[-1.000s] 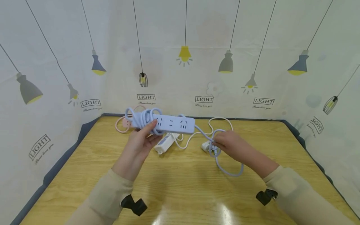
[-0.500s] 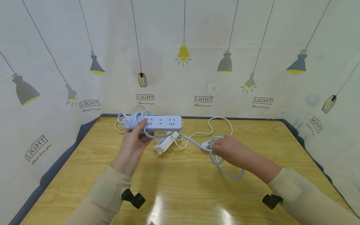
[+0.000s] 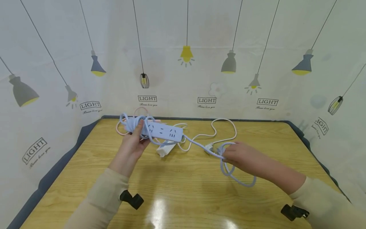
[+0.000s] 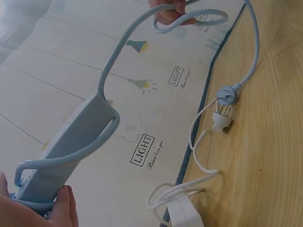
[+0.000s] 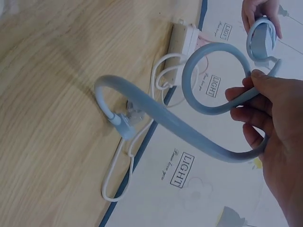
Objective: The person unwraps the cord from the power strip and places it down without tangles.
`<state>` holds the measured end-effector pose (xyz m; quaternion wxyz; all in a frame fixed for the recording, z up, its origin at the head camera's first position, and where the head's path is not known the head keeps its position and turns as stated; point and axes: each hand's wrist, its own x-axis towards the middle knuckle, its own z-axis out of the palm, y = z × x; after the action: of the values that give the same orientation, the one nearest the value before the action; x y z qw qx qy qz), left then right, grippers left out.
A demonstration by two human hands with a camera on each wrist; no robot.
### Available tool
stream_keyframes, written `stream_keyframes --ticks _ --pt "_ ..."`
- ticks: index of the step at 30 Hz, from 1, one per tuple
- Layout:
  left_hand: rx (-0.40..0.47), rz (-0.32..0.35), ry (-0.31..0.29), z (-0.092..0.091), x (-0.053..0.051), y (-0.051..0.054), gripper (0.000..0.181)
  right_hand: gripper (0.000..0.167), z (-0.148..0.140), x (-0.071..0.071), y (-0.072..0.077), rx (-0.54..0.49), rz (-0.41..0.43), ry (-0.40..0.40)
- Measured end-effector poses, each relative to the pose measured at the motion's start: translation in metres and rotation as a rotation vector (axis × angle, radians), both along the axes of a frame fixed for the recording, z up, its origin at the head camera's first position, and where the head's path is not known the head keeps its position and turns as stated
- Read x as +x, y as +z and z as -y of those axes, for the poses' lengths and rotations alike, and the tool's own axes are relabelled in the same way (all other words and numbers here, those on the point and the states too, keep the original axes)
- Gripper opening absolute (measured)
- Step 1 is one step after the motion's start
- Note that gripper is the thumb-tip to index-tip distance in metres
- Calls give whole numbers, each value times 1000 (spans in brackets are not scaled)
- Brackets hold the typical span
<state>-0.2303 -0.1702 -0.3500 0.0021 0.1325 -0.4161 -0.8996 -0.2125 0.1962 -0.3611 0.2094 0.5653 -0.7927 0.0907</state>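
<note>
My left hand [image 3: 132, 147] grips a light-blue power strip [image 3: 164, 131] above the table, its thumb over the cord turns [image 3: 132, 123] wound around one end. From the strip's other end the blue cord [image 3: 200, 146] runs across to my right hand [image 3: 243, 157]. There the thumb and fingers pinch the cord, seen plainly in the right wrist view, where a cord loop [image 5: 187, 71] stands out from the fingers. More slack cord hangs below that hand. The cord's blue plug [image 4: 227, 95] is at the table, beside a white plug [image 4: 221, 121].
A white power strip [image 3: 165, 149] lies on the wooden table [image 3: 183, 190] behind the blue one, its white cord [image 3: 214, 130] curving right. A pink cord [image 3: 141, 108] shows at the back left. A printed curtain [image 3: 183, 79] encloses the table's far side.
My left hand has moved left with the power strip, whose right end now tilts down. My right hand has drawn the cord right and slightly down, so the hands are farther apart.
</note>
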Motion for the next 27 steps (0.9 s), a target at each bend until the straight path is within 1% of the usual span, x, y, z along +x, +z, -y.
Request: stream_keyframes --ticks 2,3,6,7,8,11,14,17,18,21,22,23,24,25,27 --pt "-10 -4 -19 0 1 1 23 12 -5 1 4 -27 6 5" --pt "-9 -4 -28 1 2 1 22 14 -7 1 6 -36 4 5" --pt "-19 3 -36 2 3 2 23 36 -13 3 13 -55 11 15" --pt "-21 5 -32 2 3 2 23 41 -14 3 16 -56 13 20" --pt "-16 6 -17 2 3 3 25 41 -15 4 18 -52 14 25" --pt "-30 -7 34 5 4 4 31 39 -17 6 21 -40 16 48" --pt "-77 -32 64 8 5 4 36 40 -20 8 23 -53 14 55" --pt "-157 -35 41 14 6 2 42 39 -26 7 24 -97 16 46" --pt "-208 -26 34 16 6 2 43 39 -29 5 25 -112 23 45" --pt "-369 14 13 22 9 1 45 37 -40 -2 29 -131 34 12" --pt "-411 21 6 24 9 1 45 37 -44 -4 30 -132 37 -11" --pt "-433 31 -1 26 10 2 44 38 -48 -5 31 -130 45 -35" --pt "-446 39 -9 28 10 2 43 38 -51 -7 31 -126 52 -56" --pt "-431 39 -16 29 11 2 41 38 -55 -9 32 -119 59 -83" --pt "-368 30 -31 31 12 3 40 38 -62 -12 32 -111 78 -122"
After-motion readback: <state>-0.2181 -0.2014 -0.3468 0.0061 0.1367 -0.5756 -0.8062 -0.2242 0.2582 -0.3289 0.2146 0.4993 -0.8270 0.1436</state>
